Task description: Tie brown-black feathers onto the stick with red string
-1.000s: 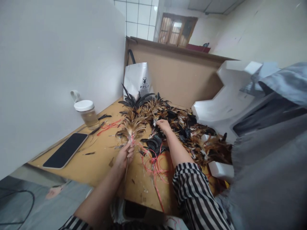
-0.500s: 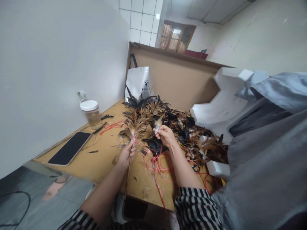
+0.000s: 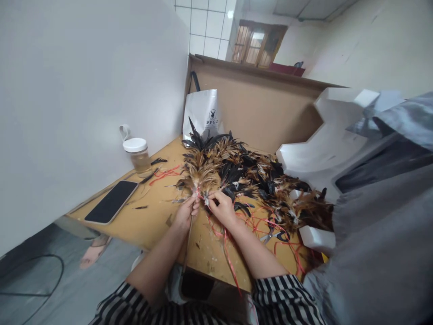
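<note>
My left hand [image 3: 187, 212] is closed round a thin stick [image 3: 188, 239] just below the brown feathers bound to it, a feather duster [image 3: 200, 170] with black feathers at its far tip. Close to the binding, my right hand [image 3: 221, 207] pinches the pale base of a small feather tuft [image 3: 206, 198], at the right side of the stick. Red plastic string [image 3: 227, 248] runs from the binding under my right hand and down over the table edge. Whether the tuft touches the stick is hard to make out.
A heap of brown and black feathers [image 3: 270, 180] covers the table's right side. Scissors [image 3: 275, 235] lie among red string. A phone [image 3: 111, 201] and a lidded jar [image 3: 138, 155] stand left, a silver bag [image 3: 203, 110] behind. White foam [image 3: 304, 158] and grey cloth [image 3: 379, 234] border the right.
My right hand has moved left and down with the feather tuft, to the binding by my left hand. The scissors now show from behind my forearm. The view has shifted slightly.
</note>
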A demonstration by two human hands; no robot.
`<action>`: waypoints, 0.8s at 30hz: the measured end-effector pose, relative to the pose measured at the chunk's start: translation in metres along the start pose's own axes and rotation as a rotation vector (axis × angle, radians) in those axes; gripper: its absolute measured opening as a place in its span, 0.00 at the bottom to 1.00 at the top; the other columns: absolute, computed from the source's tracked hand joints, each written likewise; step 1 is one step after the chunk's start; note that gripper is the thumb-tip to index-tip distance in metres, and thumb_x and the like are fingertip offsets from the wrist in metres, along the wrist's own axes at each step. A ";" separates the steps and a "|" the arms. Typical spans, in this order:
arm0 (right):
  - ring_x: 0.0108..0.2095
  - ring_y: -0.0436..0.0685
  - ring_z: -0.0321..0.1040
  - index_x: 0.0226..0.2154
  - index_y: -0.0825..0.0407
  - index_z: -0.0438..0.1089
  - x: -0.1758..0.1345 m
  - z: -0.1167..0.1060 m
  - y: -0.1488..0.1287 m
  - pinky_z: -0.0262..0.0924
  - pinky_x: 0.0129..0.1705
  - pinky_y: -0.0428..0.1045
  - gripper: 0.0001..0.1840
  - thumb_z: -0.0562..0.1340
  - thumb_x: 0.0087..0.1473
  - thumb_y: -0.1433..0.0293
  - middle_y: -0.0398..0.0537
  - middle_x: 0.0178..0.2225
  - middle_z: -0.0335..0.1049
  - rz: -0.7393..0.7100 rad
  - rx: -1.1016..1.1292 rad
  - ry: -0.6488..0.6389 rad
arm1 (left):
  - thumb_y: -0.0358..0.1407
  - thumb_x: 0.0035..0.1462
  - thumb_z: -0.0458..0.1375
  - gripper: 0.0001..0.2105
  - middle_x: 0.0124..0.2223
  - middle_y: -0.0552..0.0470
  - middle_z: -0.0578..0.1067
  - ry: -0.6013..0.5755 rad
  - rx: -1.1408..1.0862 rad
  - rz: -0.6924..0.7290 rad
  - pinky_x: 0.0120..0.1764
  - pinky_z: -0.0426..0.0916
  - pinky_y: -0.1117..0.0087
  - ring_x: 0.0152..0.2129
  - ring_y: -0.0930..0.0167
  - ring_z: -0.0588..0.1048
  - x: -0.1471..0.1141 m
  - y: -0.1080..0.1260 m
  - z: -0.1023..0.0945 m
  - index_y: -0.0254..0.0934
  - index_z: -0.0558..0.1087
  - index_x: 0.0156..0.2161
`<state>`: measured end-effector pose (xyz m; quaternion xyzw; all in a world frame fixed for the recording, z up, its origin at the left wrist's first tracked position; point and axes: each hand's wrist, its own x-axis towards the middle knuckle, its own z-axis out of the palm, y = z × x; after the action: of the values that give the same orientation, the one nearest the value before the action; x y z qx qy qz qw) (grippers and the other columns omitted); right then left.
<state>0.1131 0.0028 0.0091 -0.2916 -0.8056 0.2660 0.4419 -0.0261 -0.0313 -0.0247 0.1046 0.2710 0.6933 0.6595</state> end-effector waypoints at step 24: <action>0.19 0.45 0.55 0.22 0.54 0.67 0.028 -0.021 0.003 0.48 0.20 0.42 0.15 0.69 0.35 0.63 0.39 0.18 0.63 0.634 0.731 0.132 | 0.38 0.37 0.68 0.15 0.22 0.57 0.65 0.035 0.191 0.113 0.12 0.44 0.82 0.13 0.84 0.57 0.003 -0.009 -0.005 0.31 0.68 0.27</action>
<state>0.1197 0.0287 0.0322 -0.3645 -0.5013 0.6337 0.4629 -0.0212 -0.0297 -0.0347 0.1697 0.3409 0.7023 0.6015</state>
